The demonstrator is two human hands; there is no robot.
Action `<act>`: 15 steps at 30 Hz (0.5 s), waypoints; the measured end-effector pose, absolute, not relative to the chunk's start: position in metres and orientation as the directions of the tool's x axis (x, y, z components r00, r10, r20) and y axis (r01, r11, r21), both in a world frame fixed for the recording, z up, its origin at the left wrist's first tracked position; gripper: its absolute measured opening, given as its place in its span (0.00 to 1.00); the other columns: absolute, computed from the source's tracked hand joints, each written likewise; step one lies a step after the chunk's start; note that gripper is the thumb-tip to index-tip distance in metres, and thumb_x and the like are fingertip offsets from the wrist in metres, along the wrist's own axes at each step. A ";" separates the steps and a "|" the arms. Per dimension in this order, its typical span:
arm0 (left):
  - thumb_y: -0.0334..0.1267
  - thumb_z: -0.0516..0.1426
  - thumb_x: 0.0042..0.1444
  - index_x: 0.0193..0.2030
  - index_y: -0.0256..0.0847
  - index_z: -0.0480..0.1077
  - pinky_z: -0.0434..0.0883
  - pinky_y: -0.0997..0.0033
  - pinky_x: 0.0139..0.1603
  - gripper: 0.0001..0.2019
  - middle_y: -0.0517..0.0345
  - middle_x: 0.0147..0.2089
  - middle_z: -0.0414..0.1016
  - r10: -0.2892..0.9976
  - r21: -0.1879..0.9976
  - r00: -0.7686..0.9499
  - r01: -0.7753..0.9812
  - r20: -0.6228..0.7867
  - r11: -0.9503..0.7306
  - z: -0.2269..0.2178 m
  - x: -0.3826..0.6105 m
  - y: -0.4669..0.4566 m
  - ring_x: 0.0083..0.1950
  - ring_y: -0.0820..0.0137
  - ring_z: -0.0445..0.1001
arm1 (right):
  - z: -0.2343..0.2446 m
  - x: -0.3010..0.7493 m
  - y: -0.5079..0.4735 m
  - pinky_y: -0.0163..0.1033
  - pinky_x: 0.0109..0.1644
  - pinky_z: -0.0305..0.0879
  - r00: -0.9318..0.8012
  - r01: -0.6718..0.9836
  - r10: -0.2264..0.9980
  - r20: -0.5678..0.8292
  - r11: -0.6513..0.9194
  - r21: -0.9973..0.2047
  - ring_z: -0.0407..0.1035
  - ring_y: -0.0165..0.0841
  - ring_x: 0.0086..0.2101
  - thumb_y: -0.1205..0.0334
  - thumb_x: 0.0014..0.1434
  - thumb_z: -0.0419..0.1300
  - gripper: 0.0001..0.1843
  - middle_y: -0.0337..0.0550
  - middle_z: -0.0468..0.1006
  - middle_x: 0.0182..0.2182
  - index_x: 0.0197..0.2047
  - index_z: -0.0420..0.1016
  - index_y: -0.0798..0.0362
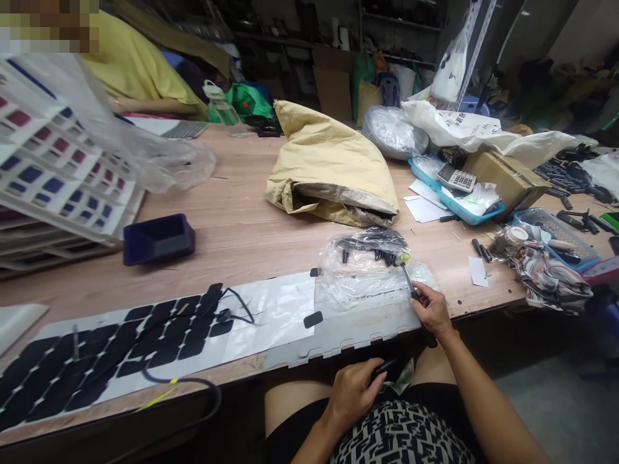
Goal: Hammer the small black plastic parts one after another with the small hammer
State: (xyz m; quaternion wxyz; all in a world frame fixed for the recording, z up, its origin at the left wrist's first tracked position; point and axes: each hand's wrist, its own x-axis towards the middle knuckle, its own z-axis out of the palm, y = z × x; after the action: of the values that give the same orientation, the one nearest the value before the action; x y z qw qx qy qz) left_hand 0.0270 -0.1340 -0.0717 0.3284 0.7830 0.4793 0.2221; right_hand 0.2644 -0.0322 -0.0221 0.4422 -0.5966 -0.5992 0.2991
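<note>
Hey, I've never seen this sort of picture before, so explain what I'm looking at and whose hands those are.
There's no machine here: one camera on a person's head looks forward and down at their bare hands. The right hand grips a slim tool by its dark handle. The left hand, over the lap, holds a dark object I can't identify. On the wooden table lie clear plastic, a tan sack, a purple tray and black panels. Someone in a yellow top sits beyond.

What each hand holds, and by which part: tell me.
Right hand: a slim tool, by its dark handle. Left hand: a black item; which part, cannot tell.
</note>
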 end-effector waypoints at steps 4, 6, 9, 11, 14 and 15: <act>0.42 0.54 0.61 0.46 0.48 0.76 0.69 0.70 0.29 0.11 0.60 0.26 0.77 0.887 0.723 0.459 0.629 -0.049 -0.286 -0.067 0.032 -0.130 0.27 0.68 0.75 | -0.020 0.263 -0.033 0.30 0.23 0.61 0.098 0.485 0.976 0.192 0.122 -0.866 0.59 0.26 0.22 0.63 0.52 0.61 0.24 0.39 0.73 0.27 0.53 0.79 0.58; 0.43 0.54 0.61 0.43 0.48 0.76 0.69 0.70 0.30 0.10 0.59 0.28 0.78 0.896 0.750 0.441 0.575 0.052 -0.326 -0.049 0.034 -0.115 0.26 0.70 0.74 | -0.020 0.262 -0.033 0.30 0.23 0.62 0.097 0.504 0.975 0.201 0.126 -0.854 0.60 0.26 0.21 0.63 0.52 0.61 0.24 0.39 0.74 0.27 0.52 0.79 0.57; 0.45 0.54 0.61 0.39 0.45 0.77 0.70 0.70 0.32 0.11 0.57 0.30 0.78 0.940 0.744 0.254 0.578 0.228 -0.336 -0.021 0.033 -0.069 0.27 0.70 0.72 | -0.021 0.262 -0.034 0.30 0.23 0.61 0.095 0.516 0.972 0.213 0.135 -0.846 0.59 0.26 0.21 0.63 0.51 0.61 0.24 0.39 0.73 0.27 0.52 0.79 0.57; 0.44 0.54 0.60 0.38 0.43 0.77 0.69 0.69 0.31 0.12 0.57 0.28 0.76 0.960 0.716 0.104 0.646 0.259 -0.263 -0.008 0.030 -0.024 0.26 0.69 0.71 | -0.021 0.262 -0.034 0.30 0.23 0.61 0.090 0.521 0.971 0.223 0.145 -0.841 0.58 0.26 0.21 0.63 0.51 0.61 0.24 0.38 0.73 0.27 0.52 0.79 0.56; 0.43 0.55 0.57 0.37 0.39 0.77 0.69 0.65 0.34 0.12 0.53 0.31 0.75 0.967 0.637 -0.088 0.765 0.240 -0.089 -0.004 0.023 0.047 0.32 0.64 0.72 | -0.021 0.261 -0.034 0.31 0.23 0.61 0.075 0.531 0.969 0.237 0.162 -0.832 0.58 0.27 0.21 0.64 0.51 0.60 0.23 0.37 0.70 0.25 0.51 0.79 0.56; 0.44 0.55 0.57 0.37 0.39 0.77 0.69 0.64 0.35 0.13 0.50 0.34 0.75 0.957 0.610 -0.155 0.792 0.244 -0.028 -0.006 0.021 0.067 0.34 0.62 0.73 | -0.020 0.261 -0.034 0.31 0.24 0.60 0.072 0.533 0.968 0.239 0.166 -0.830 0.58 0.27 0.21 0.63 0.51 0.60 0.23 0.37 0.70 0.24 0.51 0.80 0.56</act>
State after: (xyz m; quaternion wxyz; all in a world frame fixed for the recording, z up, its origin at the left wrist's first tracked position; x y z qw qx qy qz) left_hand 0.0211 0.0667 -0.0059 0.1265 0.6377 0.6857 0.3275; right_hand 0.2612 -0.0338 -0.0202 0.4281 -0.5937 -0.6321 0.2543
